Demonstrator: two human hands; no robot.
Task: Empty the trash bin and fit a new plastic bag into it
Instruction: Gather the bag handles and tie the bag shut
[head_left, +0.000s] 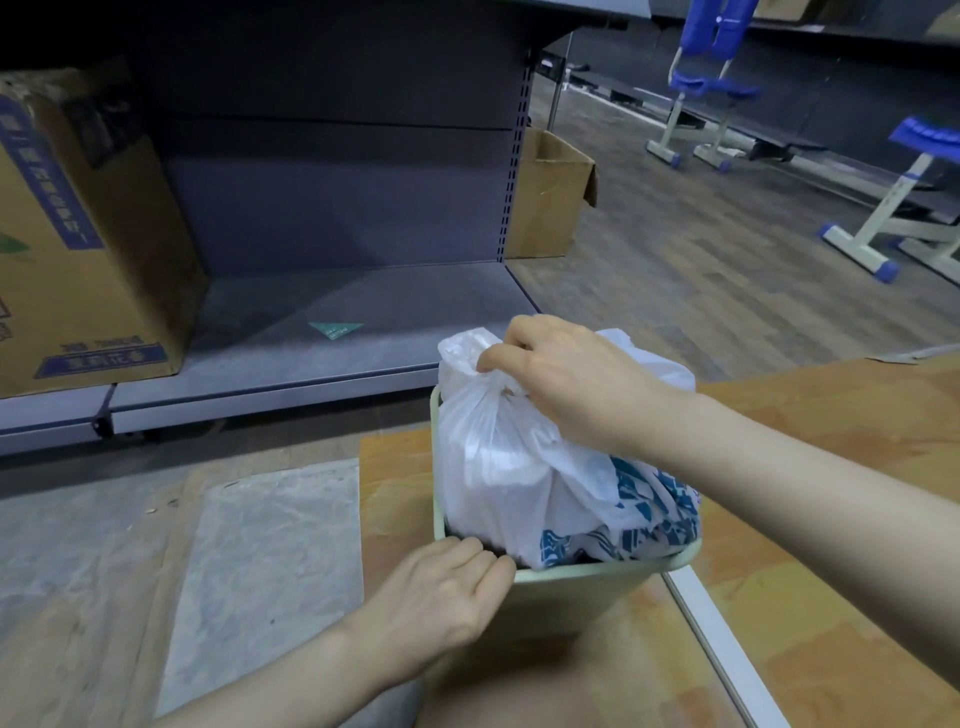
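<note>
Brown cardboard sheets (831, 415) cover the floor before a grey shelf (322, 332) carrying a cardboard box (78, 249). On them stands the pale green bin (576, 587), holding a full white bag (509, 467). Right hand (576, 384) fingers (498, 358) pinch the bag's gathered top; left hand (441, 597) fingers, curled, grip the bin's near rim.

Bin on the floor in front of the shelf, bag inside it.

I see the trash bin (571, 587) before the shelf (322, 332), the filled bag (519, 467) in it; my right hand (566, 379) atop the bag, left hand (441, 597) on the near rim. Printed carton (78, 249) on the shelf at left, open box (545, 197) behind right.
</note>
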